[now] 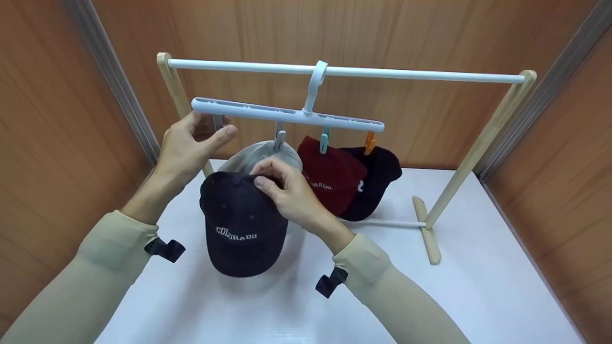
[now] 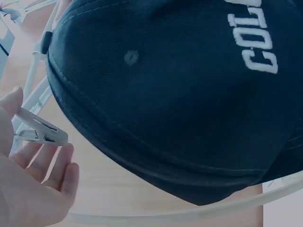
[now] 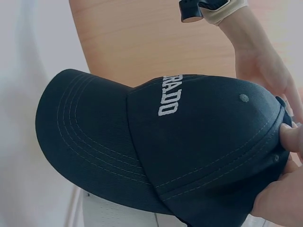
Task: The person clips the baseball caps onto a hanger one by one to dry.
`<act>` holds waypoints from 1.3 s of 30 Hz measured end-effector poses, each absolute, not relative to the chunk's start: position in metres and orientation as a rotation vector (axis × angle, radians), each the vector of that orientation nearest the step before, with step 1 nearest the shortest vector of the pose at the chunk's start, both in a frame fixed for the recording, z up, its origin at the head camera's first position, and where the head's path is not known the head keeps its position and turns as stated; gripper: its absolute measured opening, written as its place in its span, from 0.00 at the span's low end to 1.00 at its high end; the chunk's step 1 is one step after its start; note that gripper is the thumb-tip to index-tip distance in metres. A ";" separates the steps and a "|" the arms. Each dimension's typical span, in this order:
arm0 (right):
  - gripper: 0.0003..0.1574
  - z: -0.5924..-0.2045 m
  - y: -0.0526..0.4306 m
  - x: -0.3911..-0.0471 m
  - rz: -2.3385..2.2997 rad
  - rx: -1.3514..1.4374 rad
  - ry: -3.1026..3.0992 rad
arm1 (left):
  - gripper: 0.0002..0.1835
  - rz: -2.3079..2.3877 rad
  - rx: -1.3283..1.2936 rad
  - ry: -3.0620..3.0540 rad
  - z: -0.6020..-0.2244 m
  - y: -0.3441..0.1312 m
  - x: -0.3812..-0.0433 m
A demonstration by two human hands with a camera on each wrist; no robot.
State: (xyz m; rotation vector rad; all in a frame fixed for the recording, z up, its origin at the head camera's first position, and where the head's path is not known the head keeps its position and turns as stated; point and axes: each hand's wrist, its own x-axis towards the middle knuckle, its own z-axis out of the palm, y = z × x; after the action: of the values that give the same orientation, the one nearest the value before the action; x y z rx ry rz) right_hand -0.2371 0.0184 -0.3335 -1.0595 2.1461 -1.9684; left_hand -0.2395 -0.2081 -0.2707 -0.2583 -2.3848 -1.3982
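A navy baseball cap (image 1: 239, 210) lettered "COLORADO" hangs brim-down from my right hand (image 1: 299, 198), whose thumb and fingers pinch the crown near its top. At the left end of the pale blue hanger (image 1: 267, 113), my left hand (image 1: 181, 145) holds a grey clip (image 2: 45, 130) between thumb and fingers. The cap is close beside this clip but apart from it. Along the same hanger, a grey clip (image 1: 279, 140) holds a light grey cap (image 1: 248, 155), partly hidden. A teal clip (image 1: 324, 141) holds a maroon cap (image 1: 330, 167); an orange clip (image 1: 369, 143) holds another dark cap (image 1: 382, 177).
The hanger hooks over the white rod (image 1: 425, 74) of a rack with wooden legs (image 1: 478, 148). A wooden foot (image 1: 427, 231) stands on the white table (image 1: 487, 286). Wood-grain panels (image 1: 430, 33) enclose the back and sides.
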 end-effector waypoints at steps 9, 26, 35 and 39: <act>0.07 -0.332 0.017 -0.246 -1.998 -1.050 2.127 | 0.22 -1.453 -0.277 -2.236 -0.276 -0.205 -0.242; 0.08 -0.331 0.020 -0.254 -2.006 -1.104 2.188 | 0.20 -1.764 -0.356 -2.078 -0.279 -0.195 -0.236; 0.07 -0.330 0.017 -0.254 -2.017 -1.102 2.190 | 0.20 -1.779 -0.342 -2.065 -0.280 -0.193 -0.235; 0.07 -0.330 0.018 -0.254 -2.021 -1.117 2.185 | 0.21 -1.779 -0.343 -2.061 -0.280 -0.191 -0.234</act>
State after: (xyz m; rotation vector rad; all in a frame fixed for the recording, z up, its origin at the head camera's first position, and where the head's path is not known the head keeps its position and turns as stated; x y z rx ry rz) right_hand -0.2541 0.0177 -0.3298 -1.1170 2.1854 -2.0211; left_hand -0.2335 -0.1908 -0.2798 -0.3432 -2.0606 -1.7793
